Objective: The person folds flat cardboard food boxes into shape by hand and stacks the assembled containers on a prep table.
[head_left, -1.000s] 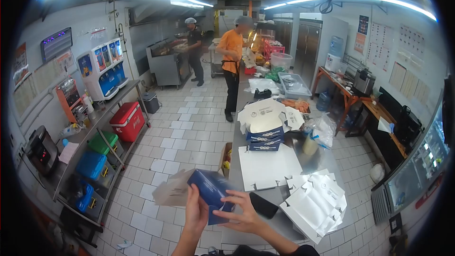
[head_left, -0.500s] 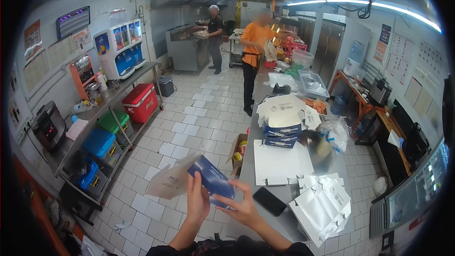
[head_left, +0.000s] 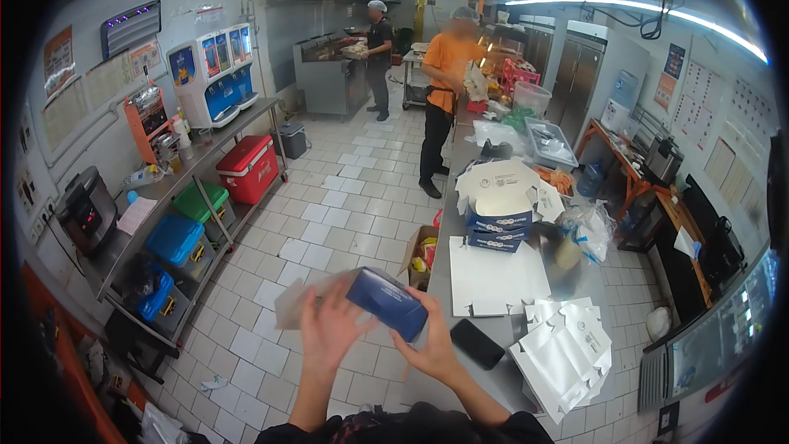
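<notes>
A partly folded blue cardboard food box (head_left: 385, 302) is held up over the floor beside the counter. Its pale lid flap (head_left: 289, 306) sticks out to the left, blurred by motion. My right hand (head_left: 433, 347) grips the box at its right end, thumb on the near face. My left hand (head_left: 330, 327) is in front of the flap with its fingers spread; whether it touches the cardboard I cannot tell. To the right, a black phone (head_left: 477, 344) and several flat silvery-white box blanks (head_left: 567, 353) lie on the steel counter (head_left: 514, 395).
Folded blue boxes (head_left: 499, 226) are stacked on the counter, beside a flat white sheet (head_left: 497, 279). A person in an orange shirt (head_left: 448, 74) stands farther along it. Another person (head_left: 378, 57) works at the back. An open carton (head_left: 421, 256) is on the floor against the counter.
The box has shifted right and turned in my hands. My left hand has let go of its blue side and opened. My right hand has moved round to the box's right end.
</notes>
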Action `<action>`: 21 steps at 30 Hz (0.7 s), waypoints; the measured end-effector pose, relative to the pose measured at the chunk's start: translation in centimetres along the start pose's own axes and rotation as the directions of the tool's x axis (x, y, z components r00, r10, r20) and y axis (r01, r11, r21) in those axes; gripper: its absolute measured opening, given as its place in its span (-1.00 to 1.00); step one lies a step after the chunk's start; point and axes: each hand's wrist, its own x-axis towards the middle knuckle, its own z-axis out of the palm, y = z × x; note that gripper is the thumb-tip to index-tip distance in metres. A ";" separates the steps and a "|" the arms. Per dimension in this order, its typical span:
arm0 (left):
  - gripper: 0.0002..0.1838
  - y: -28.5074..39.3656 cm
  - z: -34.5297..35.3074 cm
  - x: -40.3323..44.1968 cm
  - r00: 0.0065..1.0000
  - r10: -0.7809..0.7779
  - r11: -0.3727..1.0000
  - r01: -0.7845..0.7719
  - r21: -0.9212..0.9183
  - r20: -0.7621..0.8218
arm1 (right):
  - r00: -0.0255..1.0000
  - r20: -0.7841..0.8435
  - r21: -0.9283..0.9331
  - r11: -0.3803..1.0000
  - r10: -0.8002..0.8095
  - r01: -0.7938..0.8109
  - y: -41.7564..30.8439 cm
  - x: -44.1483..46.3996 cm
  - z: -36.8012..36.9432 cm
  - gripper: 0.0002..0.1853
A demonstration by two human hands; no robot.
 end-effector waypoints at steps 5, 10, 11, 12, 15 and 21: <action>-0.66 1.2 -5.0 2.0 0.994 -0.089 0.994 0.093 -0.059 0.069 | 0.975 0.056 -0.261 0.939 -0.217 0.224 1.4 -0.7 0.4 -0.31; -0.81 -1.7 -2.5 0.8 0.935 0.353 0.578 -0.201 0.791 -0.020 | 0.971 -0.020 -0.234 0.946 -0.237 0.226 1.8 -0.3 -0.7 -0.34; -0.81 -1.4 -2.3 0.6 0.938 0.347 0.578 -0.192 0.793 -0.025 | 0.970 -0.014 -0.199 0.951 -0.244 0.236 1.6 -0.3 -1.0 -0.36; -0.83 -1.2 -2.2 0.5 0.912 0.410 0.466 -0.216 0.858 0.007 | 0.972 -0.017 -0.198 0.954 -0.234 0.226 1.6 -0.4 -1.5 -0.36; -0.68 -0.6 -3.2 0.6 0.874 0.454 0.281 -0.325 0.903 0.173 | 0.964 0.068 -0.129 0.956 -0.258 0.264 1.7 -0.5 -3.1 -0.33; -0.83 -1.9 -3.8 0.9 0.974 0.225 0.599 -0.135 0.789 -0.004 | 0.977 0.015 -0.166 0.963 -0.212 0.211 1.1 -1.3 -1.3 -0.30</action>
